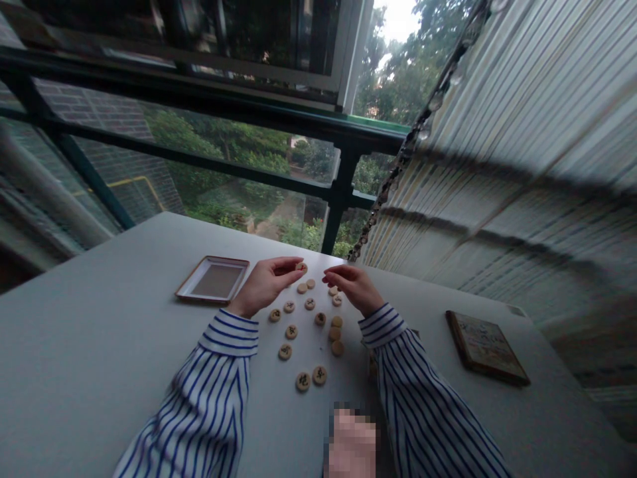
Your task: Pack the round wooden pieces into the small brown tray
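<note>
Several round wooden game pieces point(291, 331) with dark characters lie scattered on a grey table point(99, 345). My left hand point(266, 284) hovers over the far side of the scatter, its thumb and fingers pinched on one wooden piece point(301, 267). My right hand point(351, 285) is curled, fingers together, above the pieces at the right of the group; whether it holds one is hidden. Both arms wear blue and white striped sleeves.
A shallow rectangular tray point(213, 279) lies left of my left hand. A flat wooden box lid point(485, 346) lies at the right. Behind the table are a dark railing point(338, 192) and window glass; a striped curtain point(522, 166) hangs at the right.
</note>
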The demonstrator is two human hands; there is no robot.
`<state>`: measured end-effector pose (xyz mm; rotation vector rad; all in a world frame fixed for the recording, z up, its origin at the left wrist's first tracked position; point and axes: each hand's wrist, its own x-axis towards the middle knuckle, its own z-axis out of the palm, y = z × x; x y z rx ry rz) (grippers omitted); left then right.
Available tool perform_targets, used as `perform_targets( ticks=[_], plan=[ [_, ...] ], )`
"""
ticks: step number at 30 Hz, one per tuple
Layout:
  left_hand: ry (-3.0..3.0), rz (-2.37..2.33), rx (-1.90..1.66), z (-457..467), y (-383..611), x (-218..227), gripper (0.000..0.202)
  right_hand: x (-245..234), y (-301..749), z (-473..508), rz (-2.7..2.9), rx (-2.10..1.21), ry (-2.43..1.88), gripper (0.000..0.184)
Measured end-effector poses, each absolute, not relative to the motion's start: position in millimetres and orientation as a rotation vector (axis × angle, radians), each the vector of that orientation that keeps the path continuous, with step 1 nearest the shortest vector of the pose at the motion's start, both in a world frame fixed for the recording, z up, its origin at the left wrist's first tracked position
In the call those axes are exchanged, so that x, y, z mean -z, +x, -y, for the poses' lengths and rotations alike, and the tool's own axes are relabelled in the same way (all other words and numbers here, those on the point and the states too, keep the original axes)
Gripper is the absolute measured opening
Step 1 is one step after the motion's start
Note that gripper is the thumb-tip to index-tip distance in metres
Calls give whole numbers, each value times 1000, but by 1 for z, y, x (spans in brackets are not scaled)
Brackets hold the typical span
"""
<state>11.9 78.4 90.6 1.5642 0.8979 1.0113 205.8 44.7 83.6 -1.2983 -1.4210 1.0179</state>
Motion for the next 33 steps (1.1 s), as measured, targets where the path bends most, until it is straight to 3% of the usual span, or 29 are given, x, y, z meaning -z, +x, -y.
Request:
perform_targets(
  ticks=[23,33],
  plan=[
    [1536,-815,-924,-55,43,-104,37,-125,233,-3,1481,-893,-1274,22],
    [1615,-733,-855,-41,60,-98,36,-120,262,32,1508,-798,-1356,21]
  ],
)
